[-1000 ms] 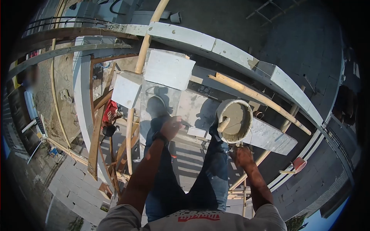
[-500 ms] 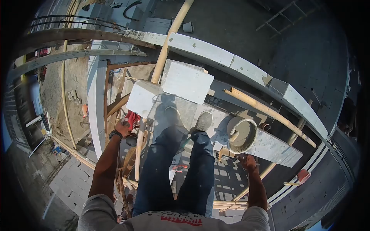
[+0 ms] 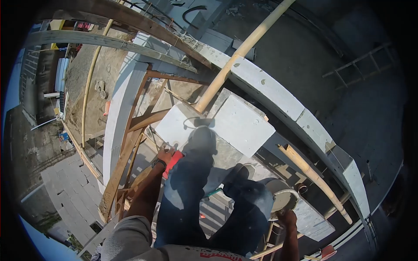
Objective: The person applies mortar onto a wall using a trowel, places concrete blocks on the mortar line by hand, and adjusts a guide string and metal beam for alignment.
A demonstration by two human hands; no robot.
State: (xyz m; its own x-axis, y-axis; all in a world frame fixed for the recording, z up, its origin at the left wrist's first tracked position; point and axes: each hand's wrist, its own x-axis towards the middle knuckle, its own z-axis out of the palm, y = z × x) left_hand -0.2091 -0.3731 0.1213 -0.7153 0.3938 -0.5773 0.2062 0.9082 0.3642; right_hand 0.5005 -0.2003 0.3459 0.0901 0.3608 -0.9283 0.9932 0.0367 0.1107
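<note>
My left hand (image 3: 163,155), with a dark band at the wrist, is closed on a red, cloth-like thing (image 3: 174,163) beside my left knee. Just beyond it lies a white block (image 3: 176,124) on the platform. At my right, a bucket (image 3: 297,194) holds grey, mortar-like mix (image 3: 284,202). My right hand (image 3: 286,218) is closed at the bucket's near rim; its fingertips are partly hidden. A second, larger white block (image 3: 244,125) lies ahead of my feet. My bent legs hide part of the platform.
A bamboo pole (image 3: 248,52) slants up past the blocks. Beyond them runs a pale block wall (image 3: 278,95). Another bamboo pole (image 3: 313,180) lies at the right. Wooden beams (image 3: 117,48) cross at the left, with ground far below. A long board (image 3: 313,226) supports the bucket.
My view has turned and lowered, and my knees are more bent. My left hand has come nearer my left knee with the red thing. My right hand remains by the bucket.
</note>
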